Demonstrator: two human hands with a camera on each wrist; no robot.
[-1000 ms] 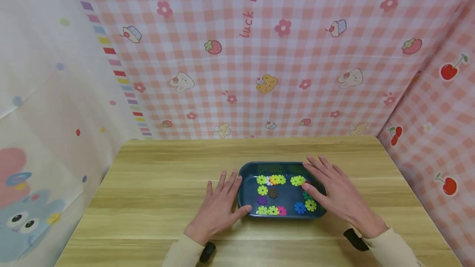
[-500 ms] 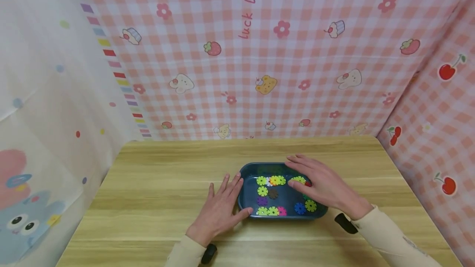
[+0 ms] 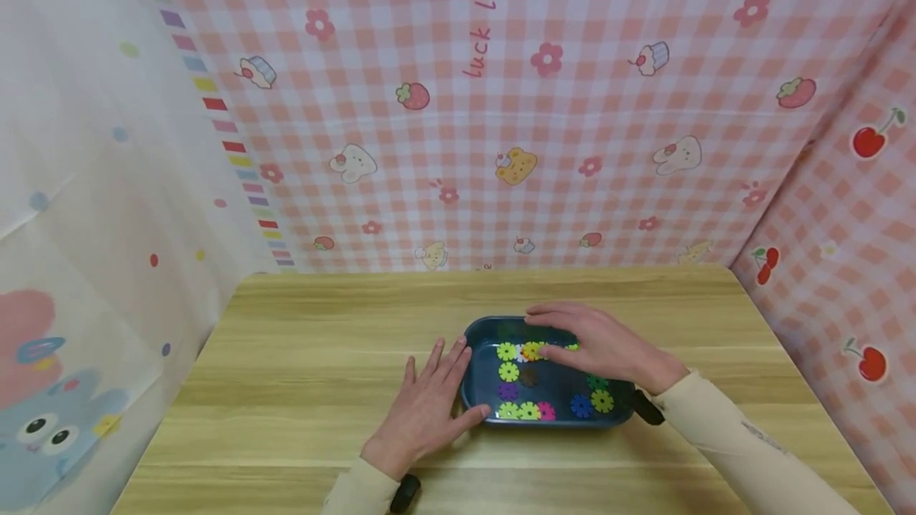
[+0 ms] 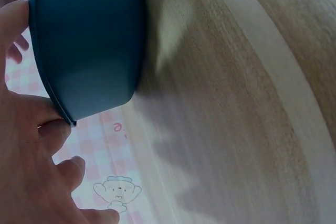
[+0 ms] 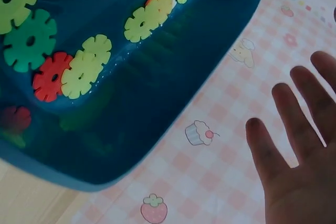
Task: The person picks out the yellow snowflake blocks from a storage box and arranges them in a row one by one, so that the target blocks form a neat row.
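A dark blue oval basin [image 3: 558,424] stands on the table with several notched plastic discs lying around its floor. Among them I see a brown disc [image 3: 528,376], a purple disc [image 3: 508,391], a blue disc [image 3: 581,406], a pink disc [image 3: 546,412] and, in the right wrist view, a red disc [image 5: 48,83] and a green disc [image 5: 44,43]. My left hand [image 3: 421,420] touches the basin's left rim with spread fingers, the thumb at its near corner. Over the basin's far right part is my right hand [image 3: 608,348], fingers extended, holding nothing and hiding some discs.
The wooden table [image 3: 322,356] reaches past the basin on both sides. Behind it hangs a pink checked cloth [image 3: 458,125]; a white cloth [image 3: 93,181] closes off the left and a cherry-patterned cloth [image 3: 837,261] the right.
My right hand has moved left across the basin, from its right rim to above its far middle. The left hand stays at the left rim and the discs lie where they were.
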